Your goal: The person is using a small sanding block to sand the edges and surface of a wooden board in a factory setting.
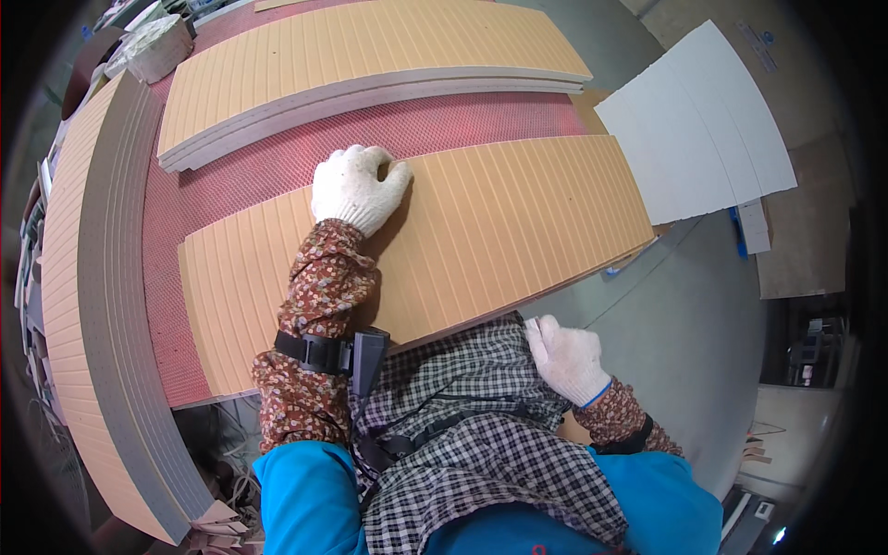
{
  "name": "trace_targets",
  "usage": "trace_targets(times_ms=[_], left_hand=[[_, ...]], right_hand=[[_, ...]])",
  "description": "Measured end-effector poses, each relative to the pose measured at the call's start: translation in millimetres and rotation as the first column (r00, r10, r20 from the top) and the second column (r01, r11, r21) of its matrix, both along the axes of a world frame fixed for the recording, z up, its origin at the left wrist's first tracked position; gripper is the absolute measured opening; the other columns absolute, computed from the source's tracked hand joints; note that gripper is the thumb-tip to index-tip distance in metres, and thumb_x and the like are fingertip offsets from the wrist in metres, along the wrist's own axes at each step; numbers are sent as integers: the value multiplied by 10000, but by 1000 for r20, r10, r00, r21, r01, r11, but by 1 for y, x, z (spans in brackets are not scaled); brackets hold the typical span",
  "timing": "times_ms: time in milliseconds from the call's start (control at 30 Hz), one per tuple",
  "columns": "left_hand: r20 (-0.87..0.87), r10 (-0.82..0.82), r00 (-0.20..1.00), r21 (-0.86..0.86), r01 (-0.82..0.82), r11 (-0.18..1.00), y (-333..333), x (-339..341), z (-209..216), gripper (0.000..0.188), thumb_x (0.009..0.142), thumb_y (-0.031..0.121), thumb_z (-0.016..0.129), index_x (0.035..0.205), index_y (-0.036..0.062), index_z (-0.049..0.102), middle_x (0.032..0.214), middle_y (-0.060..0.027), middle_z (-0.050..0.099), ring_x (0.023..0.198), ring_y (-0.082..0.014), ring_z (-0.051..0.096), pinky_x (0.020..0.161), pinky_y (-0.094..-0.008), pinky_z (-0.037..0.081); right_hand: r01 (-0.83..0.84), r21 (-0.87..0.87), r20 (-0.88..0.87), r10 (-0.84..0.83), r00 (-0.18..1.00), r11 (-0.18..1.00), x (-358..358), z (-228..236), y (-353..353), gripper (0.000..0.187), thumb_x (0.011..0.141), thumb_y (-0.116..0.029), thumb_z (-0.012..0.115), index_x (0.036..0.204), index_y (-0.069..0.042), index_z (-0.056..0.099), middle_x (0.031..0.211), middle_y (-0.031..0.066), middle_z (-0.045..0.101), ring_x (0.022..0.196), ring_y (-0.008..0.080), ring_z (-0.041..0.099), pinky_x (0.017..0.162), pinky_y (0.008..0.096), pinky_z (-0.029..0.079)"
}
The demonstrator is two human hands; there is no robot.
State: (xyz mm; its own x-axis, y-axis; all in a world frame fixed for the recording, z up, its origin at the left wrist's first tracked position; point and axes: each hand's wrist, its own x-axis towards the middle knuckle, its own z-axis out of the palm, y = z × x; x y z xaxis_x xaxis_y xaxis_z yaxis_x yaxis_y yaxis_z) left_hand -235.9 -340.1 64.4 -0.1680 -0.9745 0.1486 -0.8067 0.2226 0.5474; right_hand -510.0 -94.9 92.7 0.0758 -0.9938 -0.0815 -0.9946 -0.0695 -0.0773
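Note:
A tan panel with parallel grooves (499,222) lies in front of me across a table with a red mesh-like surface (250,190). My left hand (359,188), in a white knitted glove, rests at the panel's far edge. Its fingers curl over that edge, their tips out of sight, while the thumb stands a little apart. Close to my checked apron (453,370), beside the panel's near edge, is my right hand (566,356), gloved in white too. Its fingers are closed, with a thin pale edge showing at them; what that is I cannot make out.
Beyond the panel lies a stack of similar grooved panels (370,46). Another thick stack (102,277) stands along the left side. A large white sheet (703,120) is at the right end. A whitish roll-like object (157,46) sits at the far left corner.

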Motion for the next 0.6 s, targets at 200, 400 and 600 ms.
trace_targets(times_ms=[200,400,600], left_hand=[[3,-23,1000,72,23,997,-1,1,4,426,925,451,691,1036,61,819,1000,-166,759,1004,-342,711,937,-461,562],[-18,-8,1000,-15,7,1000,0,-2,5,407,920,439,666,981,70,823,951,-168,757,996,-335,695,933,-470,547],[-6,9,1000,-8,-9,1000,1,-1,5,420,927,447,663,1006,66,821,964,-173,758,995,-343,700,932,-478,548]], right_hand=[[37,-114,118,-24,993,993,16,13,-15,271,1057,-270,635,883,-79,554,558,149,607,491,352,639,447,470,475],[36,-138,136,-17,991,990,21,11,-23,273,1058,-268,630,878,-80,551,558,142,610,492,344,642,449,458,478],[-158,-154,-53,152,987,975,21,16,-38,255,1065,-266,603,901,-71,586,564,132,622,497,326,657,454,445,493]])
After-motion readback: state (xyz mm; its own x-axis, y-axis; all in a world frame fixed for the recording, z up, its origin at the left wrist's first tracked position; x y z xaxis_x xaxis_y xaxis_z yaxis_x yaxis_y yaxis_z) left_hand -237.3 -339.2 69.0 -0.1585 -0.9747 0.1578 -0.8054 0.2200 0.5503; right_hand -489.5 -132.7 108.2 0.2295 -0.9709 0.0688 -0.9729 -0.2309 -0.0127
